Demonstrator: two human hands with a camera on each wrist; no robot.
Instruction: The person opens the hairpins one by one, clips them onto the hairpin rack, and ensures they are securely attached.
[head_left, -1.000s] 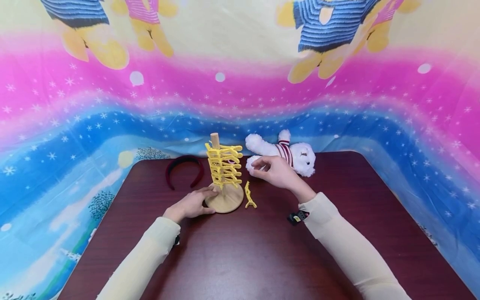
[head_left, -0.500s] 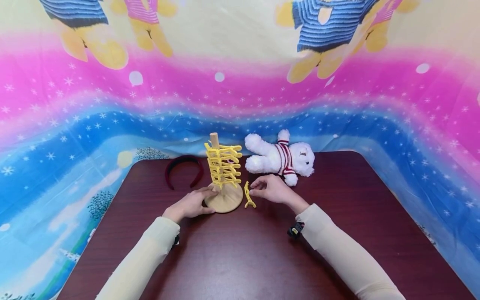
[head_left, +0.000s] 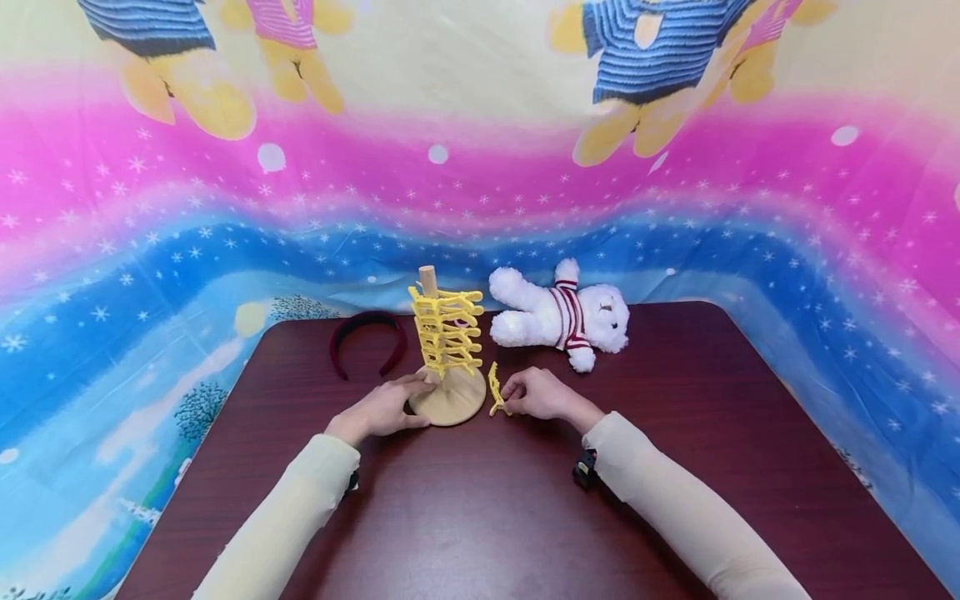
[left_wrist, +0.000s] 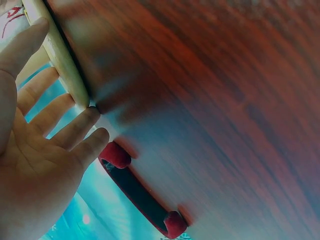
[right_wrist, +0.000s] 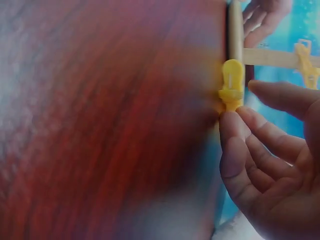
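Clipped up a wooden post (head_left: 427, 282) on a round wooden base (head_left: 457, 407) are several yellow hair clips (head_left: 447, 329). My left hand (head_left: 378, 408) rests against the base's left edge, its fingers fairly straight in the left wrist view. One loose yellow hair clip (head_left: 494, 390) lies on the table to the right of the base. Beside it is my right hand (head_left: 543, 395), bent fingertips (right_wrist: 231, 125) at the clip's near end. In the right wrist view my thumb stands apart from that clip (right_wrist: 231, 82).
Behind the right hand a white plush bear (head_left: 555, 312) in a striped top lies on its back. A dark red headband (head_left: 367, 342) sits left of the stand. A printed cloth (head_left: 480, 192) hangs behind the dark wooden table (head_left: 480, 517).
From over the plush bear my right hand has come down towards me to the loose hair clip. The left hand stays at the base, and the clips on the post look unchanged.
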